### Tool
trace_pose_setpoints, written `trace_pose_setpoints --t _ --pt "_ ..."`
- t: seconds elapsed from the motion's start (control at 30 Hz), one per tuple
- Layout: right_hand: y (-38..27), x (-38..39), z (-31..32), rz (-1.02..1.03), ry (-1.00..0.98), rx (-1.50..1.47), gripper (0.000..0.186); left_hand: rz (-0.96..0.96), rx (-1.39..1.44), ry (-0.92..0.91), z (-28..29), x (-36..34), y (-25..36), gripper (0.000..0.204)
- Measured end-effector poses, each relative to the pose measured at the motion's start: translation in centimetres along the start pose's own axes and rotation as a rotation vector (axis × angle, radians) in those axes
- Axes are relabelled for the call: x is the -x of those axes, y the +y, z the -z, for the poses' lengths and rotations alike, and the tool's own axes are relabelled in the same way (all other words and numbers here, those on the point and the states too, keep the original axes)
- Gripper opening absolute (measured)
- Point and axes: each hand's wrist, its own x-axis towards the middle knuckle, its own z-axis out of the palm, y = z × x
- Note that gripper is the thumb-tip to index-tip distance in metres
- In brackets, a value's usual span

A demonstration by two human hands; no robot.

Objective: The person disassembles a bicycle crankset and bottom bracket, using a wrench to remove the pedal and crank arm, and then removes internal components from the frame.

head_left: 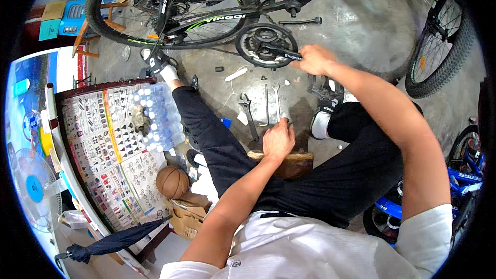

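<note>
My right hand point(314, 59) is closed round the free end of a black crank arm point(283, 51). That arm is joined to the round chainring set point(258, 39), beside the bicycle's rear wheel, with the chain point(223, 50) running to it. Between my knees, my left hand point(279, 139) has its fingers curled down in front of a wooden block point(302, 164). Its fingertips meet the lower end of an open-end wrench point(277, 98); whether they grip it is hidden. An L-shaped hex key point(266, 104) and an adjustable wrench point(248, 113) lie alongside.
Ahead stands a bicycle point(217, 18); a loose crank arm point(301, 21) lies beside it. Small parts and a white tube point(236, 74) dot the floor. At left are a printed board point(108, 160), plastic bottles point(160, 116) and a basketball point(172, 182). Another bicycle wheel point(444, 51) stands right.
</note>
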Motion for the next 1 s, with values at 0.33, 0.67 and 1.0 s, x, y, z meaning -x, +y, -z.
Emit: trace_pose_setpoints --t 0.33,0.67,1.0 --pt "-0.3 -3.3 -3.7 0.084 0.219 0.135 0.040 0.003 0.099 0.014 0.0 -0.2 0.1 0.028" --pt "-3.1 -6.7 -4.2 0.061 0.023 0.100 0.046 0.050 0.105 -0.057 0.5 -0.2 0.3 0.027" --pt "-7.7 -5.6 -7.3 0.416 0.244 0.195 0.028 0.036 0.155 -0.020 0.4 -0.2 0.1 0.022"
